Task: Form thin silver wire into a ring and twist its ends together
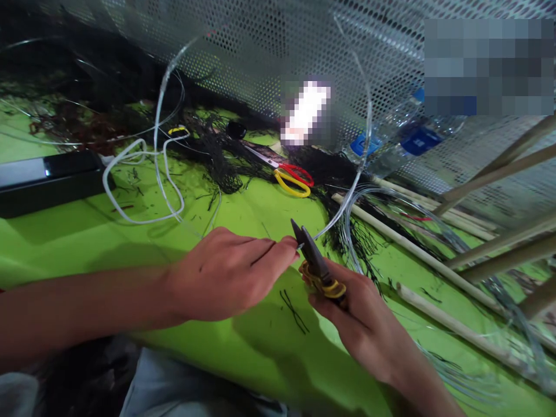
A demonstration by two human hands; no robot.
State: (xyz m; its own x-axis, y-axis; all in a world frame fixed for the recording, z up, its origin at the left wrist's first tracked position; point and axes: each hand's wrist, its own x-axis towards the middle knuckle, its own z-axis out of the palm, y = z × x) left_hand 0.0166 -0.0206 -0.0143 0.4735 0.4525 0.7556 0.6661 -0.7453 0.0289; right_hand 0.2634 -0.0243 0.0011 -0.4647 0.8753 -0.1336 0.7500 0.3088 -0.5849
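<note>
My left hand (234,275) is closed, its thumb and fingertips pinching the end of a clear plastic strand (343,213). From there the strand runs up to the right in a tall arc. My right hand (362,321) grips a pair of dark-bladed scissors (319,266) with worn yellow handles. The blades point up and away, close beside my left fingertips, and cross the strand there. Whether they touch it I cannot tell. A few short black threads (294,313) lie on the green surface (243,341) below my hands.
Red-and-yellow scissors (293,178) lie on black netting (221,165). A white cord (130,220) loops near a black box (56,179) at left. Wooden sticks (417,249), coiled clear line (347,231) and plastic bottles (419,139) are at right. A perforated metal panel (260,52) stands behind.
</note>
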